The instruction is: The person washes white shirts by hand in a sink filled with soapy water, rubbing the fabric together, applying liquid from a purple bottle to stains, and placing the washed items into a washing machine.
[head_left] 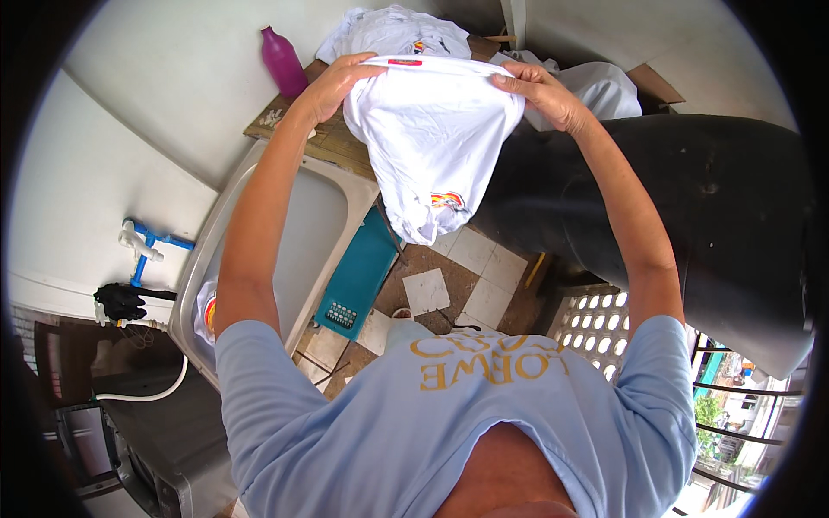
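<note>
My left hand [338, 85] and my right hand [546, 93] are raised at the far side, holding up a white shirt [436, 121] between them. Fingers of both hands are closed on its top edge, which is pulled fairly straight and carries a small red label [405, 62]. The shirt hangs down in loose folds, narrowing to a bunched lower end with a red and yellow print [447, 200]. Just beyond it, a heap of white cloth [389, 33] lies on a wooden surface [341, 138].
Below my left arm is a pale basin [315, 224] with a printed white cloth [205, 311] inside. A purple bottle [285, 67] stands at the back. A teal plastic basket [361, 268] sits beside the basin. On the right is a big black cylinder [691, 173]; blue-piped taps [142, 246] are on the left wall.
</note>
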Available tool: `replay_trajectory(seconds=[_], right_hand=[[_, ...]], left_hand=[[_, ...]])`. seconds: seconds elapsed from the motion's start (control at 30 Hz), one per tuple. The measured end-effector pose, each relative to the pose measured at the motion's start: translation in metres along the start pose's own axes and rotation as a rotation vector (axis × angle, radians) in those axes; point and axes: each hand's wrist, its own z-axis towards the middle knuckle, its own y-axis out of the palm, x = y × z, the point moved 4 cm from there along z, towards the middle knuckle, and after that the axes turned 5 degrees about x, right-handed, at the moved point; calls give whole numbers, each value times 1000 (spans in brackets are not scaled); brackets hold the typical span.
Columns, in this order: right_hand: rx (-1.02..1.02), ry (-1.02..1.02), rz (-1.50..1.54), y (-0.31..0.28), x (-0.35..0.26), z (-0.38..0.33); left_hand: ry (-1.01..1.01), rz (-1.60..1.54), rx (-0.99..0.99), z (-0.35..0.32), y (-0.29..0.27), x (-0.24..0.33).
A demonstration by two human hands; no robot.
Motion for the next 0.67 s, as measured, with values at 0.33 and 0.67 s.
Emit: replay_trajectory(seconds=[0.33, 0.67], right_hand=[[32, 1, 279, 18, -6, -2], [-205, 83, 139, 17, 12, 2]], left_hand=[[-11, -191, 33, -20, 3, 2], [121, 782, -284, -37, 43, 16]])
